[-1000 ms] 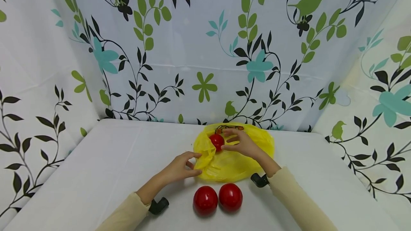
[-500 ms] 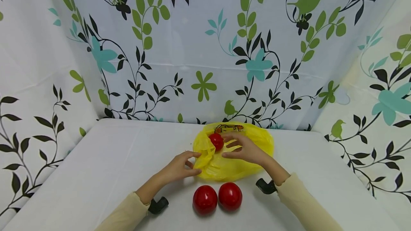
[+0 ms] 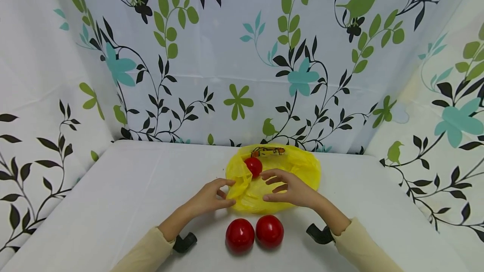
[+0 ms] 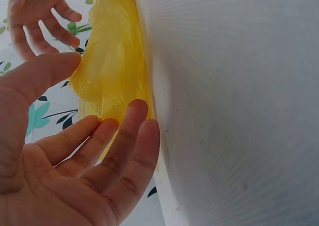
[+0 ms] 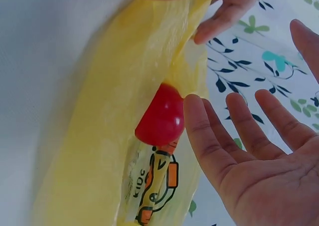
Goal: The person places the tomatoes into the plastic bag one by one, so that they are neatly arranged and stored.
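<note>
A yellow plastic bag (image 3: pixel 264 198) lies spread on the table, its mouth facing up. Inside it sits a glossy red ball (image 3: pixel 253 166), and behind that a small printed pack (image 5: pixel 152 186) with orange and black markings. My left hand (image 3: pixel 209 196) is at the bag's left edge, thumb and fingertips right at the plastic with the fingers loosely bent. Over the bag's middle, my right hand (image 3: pixel 289 188) hovers with fingers spread and nothing in them. Two larger glossy red balls, a left one (image 3: pixel 240 236) and a right one (image 3: pixel 269 231), rest side by side in front of the bag.
A white table (image 3: pixel 151 179) runs under everything. Patterned curtains (image 3: pixel 211 62) with leaves and birds hang behind it and along both sides. Each wrist carries a black camera mount, the left mount (image 3: pixel 185 242) and the right mount (image 3: pixel 319 234).
My right hand has drawn back from beside the red ball in the bag, toward me and slightly right, uncovering the printed pack. The left hand stays at the bag's edge.
</note>
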Motion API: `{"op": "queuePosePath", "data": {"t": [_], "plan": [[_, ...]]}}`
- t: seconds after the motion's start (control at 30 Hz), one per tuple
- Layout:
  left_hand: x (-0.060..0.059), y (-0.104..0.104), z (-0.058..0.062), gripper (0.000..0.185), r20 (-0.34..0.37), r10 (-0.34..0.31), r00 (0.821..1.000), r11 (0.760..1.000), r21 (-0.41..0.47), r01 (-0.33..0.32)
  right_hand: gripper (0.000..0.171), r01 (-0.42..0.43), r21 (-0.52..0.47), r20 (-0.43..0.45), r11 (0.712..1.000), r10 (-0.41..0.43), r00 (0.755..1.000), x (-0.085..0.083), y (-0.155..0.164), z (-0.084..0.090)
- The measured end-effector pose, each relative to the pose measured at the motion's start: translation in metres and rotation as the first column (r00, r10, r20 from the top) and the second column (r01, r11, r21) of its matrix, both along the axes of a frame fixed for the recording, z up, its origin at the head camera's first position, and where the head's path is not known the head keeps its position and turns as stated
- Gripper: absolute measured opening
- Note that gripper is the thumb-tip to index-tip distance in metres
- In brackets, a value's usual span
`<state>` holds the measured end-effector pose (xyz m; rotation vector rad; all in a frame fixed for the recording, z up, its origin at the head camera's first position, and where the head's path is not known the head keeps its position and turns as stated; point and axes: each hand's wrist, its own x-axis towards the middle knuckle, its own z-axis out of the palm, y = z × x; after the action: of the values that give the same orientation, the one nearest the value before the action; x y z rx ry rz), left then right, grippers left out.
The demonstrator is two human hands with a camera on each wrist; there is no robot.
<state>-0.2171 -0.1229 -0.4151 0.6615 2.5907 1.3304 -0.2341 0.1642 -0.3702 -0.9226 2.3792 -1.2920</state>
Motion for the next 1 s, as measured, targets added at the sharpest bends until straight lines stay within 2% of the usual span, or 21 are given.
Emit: {"op": "queuePosePath", "data": {"t": [0.33,0.6,1.0], "plan": [[0.002,-0.001,0.000,0.058,-0.014,-0.007,1.000,1.000,0.004,0.007,0.057,-0.041,-0.008,0.046,0.999,0.041,0.998,0.022,0.009,-0.008],[0.001,0.000,-0.001,0.058,-0.011,-0.011,1.000,1.000,0.000,0.011,0.055,-0.055,-0.025,0.121,0.998,0.057,0.991,0.034,0.016,-0.021],[0.002,0.001,0.000,0.059,0.008,0.002,1.000,1.000,-0.001,-0.002,0.046,-0.092,-0.043,0.092,0.995,0.095,0.991,0.044,0.019,-0.033]]}}
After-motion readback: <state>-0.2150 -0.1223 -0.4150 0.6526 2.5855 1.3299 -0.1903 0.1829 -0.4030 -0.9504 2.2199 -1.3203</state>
